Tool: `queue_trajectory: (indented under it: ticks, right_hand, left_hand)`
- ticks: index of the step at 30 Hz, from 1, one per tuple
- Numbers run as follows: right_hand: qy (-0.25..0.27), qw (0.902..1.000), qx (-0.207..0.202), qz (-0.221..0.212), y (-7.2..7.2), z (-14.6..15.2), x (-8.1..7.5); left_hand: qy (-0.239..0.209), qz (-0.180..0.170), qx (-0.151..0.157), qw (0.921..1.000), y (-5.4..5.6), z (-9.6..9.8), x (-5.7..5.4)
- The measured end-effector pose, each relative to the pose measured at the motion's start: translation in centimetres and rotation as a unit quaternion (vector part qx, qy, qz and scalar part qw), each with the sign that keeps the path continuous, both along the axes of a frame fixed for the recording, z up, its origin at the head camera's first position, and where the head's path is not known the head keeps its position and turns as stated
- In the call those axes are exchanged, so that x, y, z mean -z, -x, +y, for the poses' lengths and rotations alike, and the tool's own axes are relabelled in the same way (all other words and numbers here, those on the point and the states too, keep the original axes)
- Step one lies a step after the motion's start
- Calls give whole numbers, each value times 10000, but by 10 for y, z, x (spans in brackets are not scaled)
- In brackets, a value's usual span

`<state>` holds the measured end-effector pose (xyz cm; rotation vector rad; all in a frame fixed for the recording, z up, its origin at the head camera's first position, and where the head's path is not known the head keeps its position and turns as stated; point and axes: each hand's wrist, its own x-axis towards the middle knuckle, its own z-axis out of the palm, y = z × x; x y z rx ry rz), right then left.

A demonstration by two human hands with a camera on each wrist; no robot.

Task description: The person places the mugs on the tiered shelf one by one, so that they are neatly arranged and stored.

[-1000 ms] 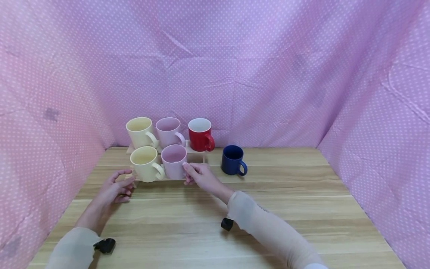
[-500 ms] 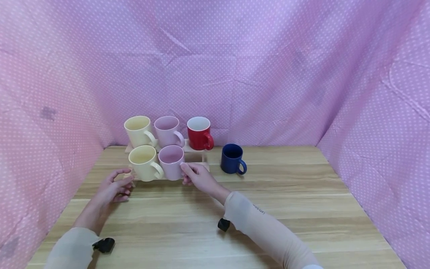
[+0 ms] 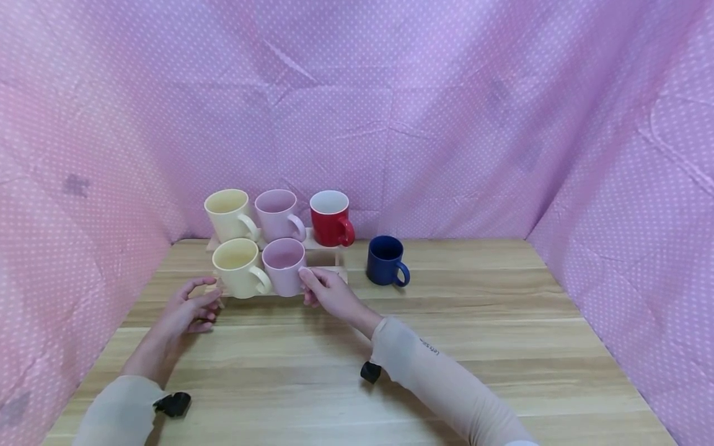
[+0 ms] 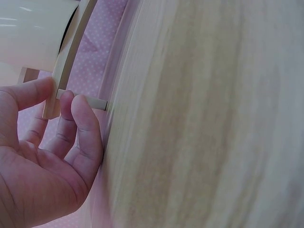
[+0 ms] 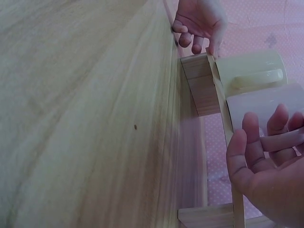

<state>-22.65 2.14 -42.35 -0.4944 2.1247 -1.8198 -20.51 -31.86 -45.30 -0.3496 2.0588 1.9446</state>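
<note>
My right hand (image 3: 337, 297) pinches the handle of a pink mug (image 3: 286, 275) on the lower tier of a two-tier wooden rack (image 3: 333, 270). In the right wrist view, its fingers curl around that handle (image 5: 280, 141) at the mug's side. A pale yellow mug (image 3: 237, 282) stands upright just left of the pink one, handle toward the right. At the rack's left end, my left hand (image 3: 186, 310) holds the edge. The left wrist view shows the thumb against the end of the shelf board (image 4: 71, 52), with other fingers curled near the support beneath.
On the upper tier stand another yellow mug (image 3: 227, 220), another pink mug (image 3: 277, 220) and a red mug (image 3: 329, 226) with a white inside. A navy mug (image 3: 383, 263) is on the wooden table (image 3: 446, 334), right of the rack. Pink dotted cloth (image 3: 357, 124) hangs behind.
The lower pink mug has shifted slightly left toward the yellow mug, with my right hand still on its handle. My left hand stays at the rack's end. The head view has shifted a little.
</note>
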Motion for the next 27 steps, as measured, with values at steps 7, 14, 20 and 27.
queue_trajectory:
  ticks: [7,14,20,27]
  right_hand:
    - [-47,10000,13,5,-1,0,-2]
    - [-109,9999,42,82,-1,-1,-2]
    - [-348,9994,-14,-66,-1,2,-8]
    - [-336,9984,420,190,3,20,-12]
  left_hand:
    - [-42,-29,-47,10000,1,0,1]
    - [7,31,3,10000,0,0,-1]
    - [49,42,51,10000,-1,-1,-2]
    - [148,18,62,9999,-3,0,-3]
